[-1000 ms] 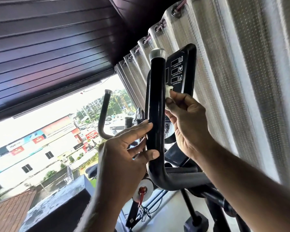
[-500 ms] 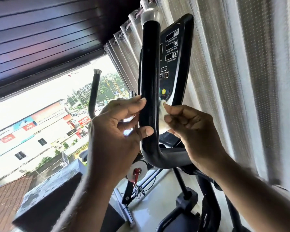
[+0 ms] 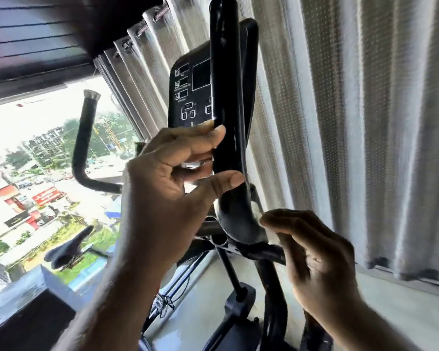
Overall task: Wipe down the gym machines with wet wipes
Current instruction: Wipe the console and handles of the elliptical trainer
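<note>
1. Down the bar goes the right hand (image 3: 319, 264): half a second ago it was level with the lower edge of the console, and now it sits at the bottom bend of the glossy black handlebar tube (image 3: 226, 72).
2. Its fingers are curled around a white wet wipe (image 3: 256, 209), and only a small crumpled bit of that shows between the fingertips and the tube.
3. That wipe is pressed against the right side of the bend, where the upright turns towards the frame.
4. Higher up the same tube, the left hand (image 3: 173, 188) has stayed put, clasping the bar between its thumb across the front and its forefinger along the left side.
5. Its other fingers lie loosely bent behind the forefinger, and something small and pale shows in the gap there, too blurred to name.
6. Behind the tube stands the flat black console panel (image 3: 188, 97), its white outlined boxes facing the room.
7. A grey pleated curtain (image 3: 340, 122) hangs to the right, down to the pale floor.
8. Farther left, a second black handlebar with a silver end cap (image 3: 84, 138) rises before the bright window, with a black saddle (image 3: 69, 247) below it.
</note>
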